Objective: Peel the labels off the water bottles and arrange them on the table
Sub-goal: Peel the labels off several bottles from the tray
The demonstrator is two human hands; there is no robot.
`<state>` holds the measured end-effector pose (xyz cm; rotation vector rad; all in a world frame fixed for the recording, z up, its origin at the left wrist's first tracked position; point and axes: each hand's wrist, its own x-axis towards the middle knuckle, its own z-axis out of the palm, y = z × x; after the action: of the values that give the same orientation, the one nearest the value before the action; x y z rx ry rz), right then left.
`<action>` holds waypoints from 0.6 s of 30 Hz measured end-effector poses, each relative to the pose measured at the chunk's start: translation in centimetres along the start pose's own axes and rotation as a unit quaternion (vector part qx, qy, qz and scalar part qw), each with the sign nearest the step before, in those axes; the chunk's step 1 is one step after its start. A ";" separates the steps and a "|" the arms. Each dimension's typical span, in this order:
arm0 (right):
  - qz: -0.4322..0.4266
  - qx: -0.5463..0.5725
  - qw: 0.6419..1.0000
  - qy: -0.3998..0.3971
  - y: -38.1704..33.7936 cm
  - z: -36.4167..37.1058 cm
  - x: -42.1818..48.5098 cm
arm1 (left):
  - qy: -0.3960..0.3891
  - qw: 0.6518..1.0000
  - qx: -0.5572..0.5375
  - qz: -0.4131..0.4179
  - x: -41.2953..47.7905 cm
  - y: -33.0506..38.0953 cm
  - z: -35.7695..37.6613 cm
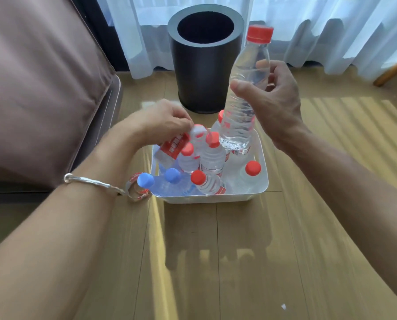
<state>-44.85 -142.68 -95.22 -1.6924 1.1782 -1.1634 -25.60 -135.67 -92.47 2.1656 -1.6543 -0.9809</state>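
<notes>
Water bottle [243, 98] stripped of its label sits in your right hand [273, 98], thumb in front, fingers curled round the back, gripped at mid-body. Its long axis runs nearly upright, red cap on top and leaning a little to your right, and its base hangs over the far right corner of the white tub [216, 198] without touching the bottles standing there.

That is the relation that matters: the bottle is already base-down, and bare surface [331, 158] lies just to the right of the tub, on the same side as the hand holding it. Setting it down there looks like a short sideways and downward move with the lean taken out — no handover needed.

Your left hand [163, 121] is low over the tub's far left corner, fingers curled on the top edge of a red label [175, 145]. The blur hides whether that label is loose or still wrapped round a bottle. The dark bin [204, 65] stands beyond the tub, and a peeled label [137, 190] lies on the surface against the tub's near left corner.
</notes>
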 end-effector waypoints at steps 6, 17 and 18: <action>-0.009 -0.011 1.000 0.001 0.1 0.7 -0.3 | 0.238 0.962 0.044 -0.127 -0.3 -5.0 -1.7; -0.030 -0.033 0.999 0.011 -0.7 1.4 -1.0 | 0.170 0.953 0.028 -0.251 -0.8 -12.2 3.2; -0.030 -0.031 0.999 0.012 -0.7 1.4 -1.1 | 0.166 0.952 0.020 -0.256 -0.8 -12.3 3.3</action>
<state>-43.55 -141.37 -95.30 -1.7770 1.1968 -1.1979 -18.45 -130.22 -101.58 2.6748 -0.9880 -0.6361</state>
